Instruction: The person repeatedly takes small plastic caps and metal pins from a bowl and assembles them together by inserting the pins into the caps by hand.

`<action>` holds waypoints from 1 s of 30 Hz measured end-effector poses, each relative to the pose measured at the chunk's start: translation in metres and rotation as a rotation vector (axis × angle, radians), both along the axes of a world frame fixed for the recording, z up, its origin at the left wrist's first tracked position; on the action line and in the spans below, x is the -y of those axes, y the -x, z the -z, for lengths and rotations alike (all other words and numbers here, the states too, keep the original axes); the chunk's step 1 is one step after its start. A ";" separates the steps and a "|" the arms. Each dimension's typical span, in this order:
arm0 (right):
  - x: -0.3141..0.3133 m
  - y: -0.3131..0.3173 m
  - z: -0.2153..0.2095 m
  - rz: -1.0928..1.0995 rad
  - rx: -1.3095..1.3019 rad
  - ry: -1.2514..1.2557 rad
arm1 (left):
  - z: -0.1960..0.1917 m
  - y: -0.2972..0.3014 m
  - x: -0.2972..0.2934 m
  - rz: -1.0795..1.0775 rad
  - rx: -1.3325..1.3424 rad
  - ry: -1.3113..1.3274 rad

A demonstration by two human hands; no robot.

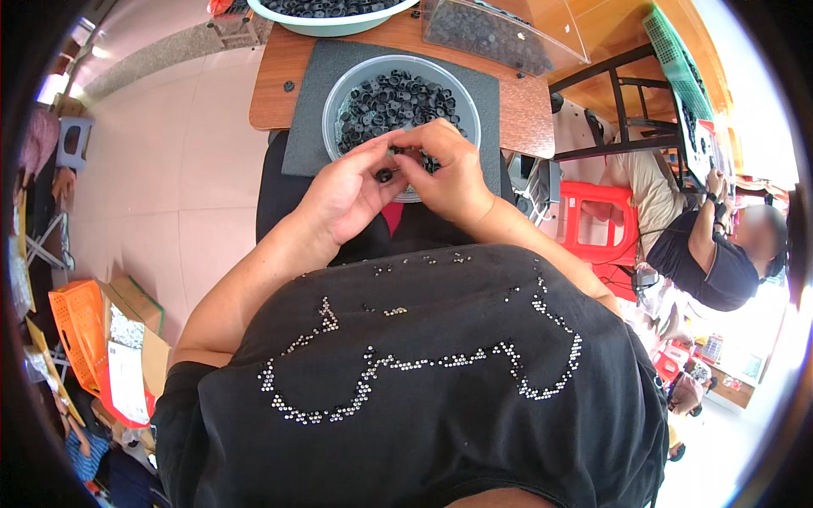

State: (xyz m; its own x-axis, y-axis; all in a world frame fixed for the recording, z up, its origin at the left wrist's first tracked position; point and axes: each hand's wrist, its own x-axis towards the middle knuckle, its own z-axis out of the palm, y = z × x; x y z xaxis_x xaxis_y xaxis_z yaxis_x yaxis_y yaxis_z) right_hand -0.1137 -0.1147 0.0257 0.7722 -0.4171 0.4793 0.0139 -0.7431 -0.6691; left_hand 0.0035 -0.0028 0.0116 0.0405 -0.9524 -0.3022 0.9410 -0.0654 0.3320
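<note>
Holding both hands together over the near rim of the bowl, the person works a small black part just above the lap. The left hand pinches this part between thumb and forefinger; its fingers are closed on it, with the remaining fingers curled loosely beneath. The right hand meets the left at the fingertips, its fingers bent inward and drawn together over a second dark piece; whether that piece is clamped or only touched cannot be told, as the knuckles hide the contact.

The bowl, grey and round, is filled with similar black parts and sits on a dark mat at the near edge of the bench. This placement probably keeps the supply directly ahead of the hands, so each piece needs only a short reach. The mat likely stops the bowl from sliding and catches dropped pieces.

A second, pale basin of black parts stands at the far edge of the bench. A clear tray lies far right. A red stool stands to the right, near a seated co-worker.
</note>
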 end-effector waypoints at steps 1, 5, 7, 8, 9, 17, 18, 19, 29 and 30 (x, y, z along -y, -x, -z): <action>0.000 0.002 0.000 -0.006 -0.001 -0.001 | 0.001 -0.002 0.000 -0.030 0.022 -0.067; 0.005 0.012 0.011 0.133 -0.053 -0.209 | 0.018 -0.013 -0.002 -0.137 0.057 -0.060; 0.007 0.018 0.022 0.182 -0.034 -0.596 | 0.011 -0.011 0.000 -0.147 0.067 -0.067; 0.007 0.019 0.025 0.177 -0.003 -0.636 | 0.008 -0.011 0.000 -0.144 0.091 -0.064; 0.007 0.020 0.024 0.178 -0.003 -0.637 | 0.005 -0.009 0.000 -0.137 0.113 -0.064; 0.013 0.020 0.010 0.210 -0.011 -0.630 | 0.000 -0.013 -0.001 -0.120 0.078 0.018; 0.013 0.020 0.010 0.215 -0.009 -0.630 | -0.001 -0.013 0.000 -0.107 0.070 0.036; 0.012 0.020 0.011 0.203 0.006 -0.629 | -0.001 -0.012 0.000 -0.101 0.070 0.036; 0.006 0.019 -0.003 0.089 0.036 -0.778 | -0.002 -0.010 -0.001 -0.084 0.136 -0.094; 0.005 0.019 -0.004 0.086 0.035 -0.778 | -0.001 -0.008 0.000 -0.081 0.140 -0.087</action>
State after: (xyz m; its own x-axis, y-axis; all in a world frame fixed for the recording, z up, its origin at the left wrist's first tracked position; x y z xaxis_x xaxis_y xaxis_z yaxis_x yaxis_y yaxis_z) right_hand -0.1324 -0.1197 0.0294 0.7114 -0.7012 0.0480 0.0084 -0.0598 -0.9982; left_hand 0.0116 -0.0023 0.0123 0.1637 -0.9149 -0.3690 0.8892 -0.0251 0.4568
